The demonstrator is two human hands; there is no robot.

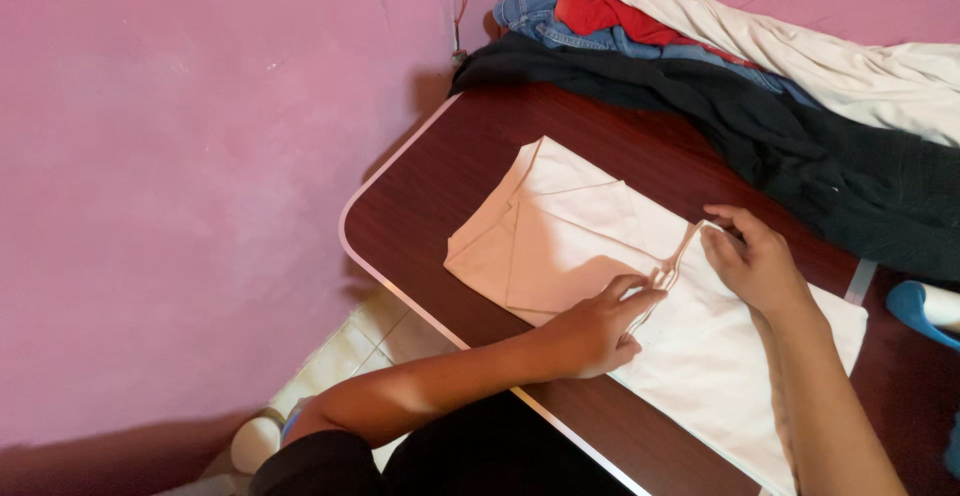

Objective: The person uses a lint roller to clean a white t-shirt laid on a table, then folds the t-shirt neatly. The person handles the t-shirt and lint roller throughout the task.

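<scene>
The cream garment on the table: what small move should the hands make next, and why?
Probably press the collar flat. The cream garment lies partly folded on the dark table, and the left hand and right hand both pinch its neck edge, which stands slightly raised.

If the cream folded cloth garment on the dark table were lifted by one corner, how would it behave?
The cream folded cloth garment would probably droop and unfold: it lies flat in soft creased layers. It looks thin, so likely light. Pushed across the dark wooden table, it would probably bunch rather than slide whole.
</scene>
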